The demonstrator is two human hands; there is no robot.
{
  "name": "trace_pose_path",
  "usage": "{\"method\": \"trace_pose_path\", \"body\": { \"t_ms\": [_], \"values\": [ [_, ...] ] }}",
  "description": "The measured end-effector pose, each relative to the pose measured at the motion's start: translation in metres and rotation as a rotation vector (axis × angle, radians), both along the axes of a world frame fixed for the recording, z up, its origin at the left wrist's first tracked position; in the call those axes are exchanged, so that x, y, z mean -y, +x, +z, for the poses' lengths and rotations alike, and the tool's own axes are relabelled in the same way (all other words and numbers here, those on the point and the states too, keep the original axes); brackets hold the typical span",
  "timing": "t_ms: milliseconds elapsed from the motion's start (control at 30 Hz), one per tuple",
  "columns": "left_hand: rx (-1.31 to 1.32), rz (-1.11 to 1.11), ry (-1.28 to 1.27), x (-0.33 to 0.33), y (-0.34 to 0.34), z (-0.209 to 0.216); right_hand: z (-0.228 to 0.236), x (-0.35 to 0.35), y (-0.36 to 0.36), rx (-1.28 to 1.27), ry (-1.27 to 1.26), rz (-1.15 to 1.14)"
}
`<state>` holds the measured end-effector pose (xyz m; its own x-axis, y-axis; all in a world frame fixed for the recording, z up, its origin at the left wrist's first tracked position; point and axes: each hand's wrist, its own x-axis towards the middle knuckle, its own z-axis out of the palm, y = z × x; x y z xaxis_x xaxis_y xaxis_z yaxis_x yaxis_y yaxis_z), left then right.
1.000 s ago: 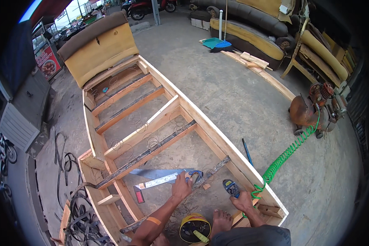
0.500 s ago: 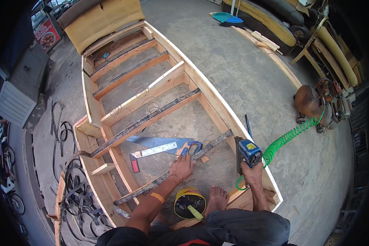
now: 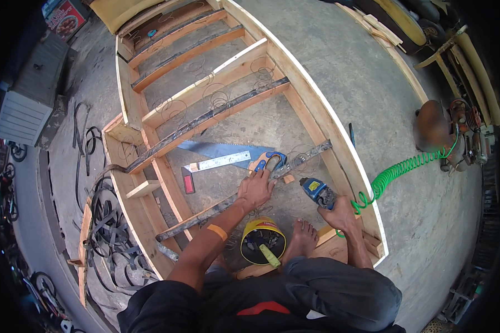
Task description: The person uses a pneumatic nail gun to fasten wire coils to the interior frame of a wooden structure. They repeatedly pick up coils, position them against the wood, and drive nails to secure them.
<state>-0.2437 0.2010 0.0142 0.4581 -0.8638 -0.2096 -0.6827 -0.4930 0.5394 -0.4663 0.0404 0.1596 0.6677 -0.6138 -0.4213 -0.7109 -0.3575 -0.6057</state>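
My left hand (image 3: 255, 188) presses down on a dark webbing strap (image 3: 228, 202) that runs diagonally across the wooden sofa frame (image 3: 322, 119), next to the blue handle of a handsaw (image 3: 228, 151). My right hand (image 3: 339, 213) grips a blue pneumatic stapler (image 3: 316, 191) with a green coiled air hose (image 3: 403, 169), held just above the strap near the frame's right rail. A steel square ruler (image 3: 214, 164) lies beside the saw. My bare foot (image 3: 303, 236) rests on the concrete.
A yellow bucket (image 3: 263, 238) holding small parts and a tool stands by my foot. Loose black straps (image 3: 103, 222) lie left of the frame. An air compressor (image 3: 447, 127) stands at right. Coil springs (image 3: 216, 97) sit along a second strap farther up.
My right hand has brought the stapler left, closer to the strap by the frame's right rail. My left hand has shifted from the saw handle onto the strap. The camera has leaned further forward.
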Motion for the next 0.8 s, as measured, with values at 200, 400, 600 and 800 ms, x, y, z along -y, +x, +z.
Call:
{"method": "trace_pose_path", "body": {
  "t_ms": [200, 400, 600, 800],
  "values": [
    [-0.106, 0.073, -0.032, 0.004, -0.005, 0.012, -0.041, 0.004, 0.044, -0.110, -0.013, 0.093],
    [-0.129, 0.103, -0.001, 0.003, -0.002, 0.009, -0.044, 0.006, 0.068, -0.220, -0.023, 0.109],
    [-0.148, 0.087, -0.004, 0.000, -0.001, 0.003, -0.036, 0.000, 0.077, -0.317, -0.031, 0.092],
    [-0.188, 0.064, 0.050, 0.001, -0.002, 0.011, -0.046, 0.010, 0.077, -0.295, -0.064, 0.102]
  ]
}}
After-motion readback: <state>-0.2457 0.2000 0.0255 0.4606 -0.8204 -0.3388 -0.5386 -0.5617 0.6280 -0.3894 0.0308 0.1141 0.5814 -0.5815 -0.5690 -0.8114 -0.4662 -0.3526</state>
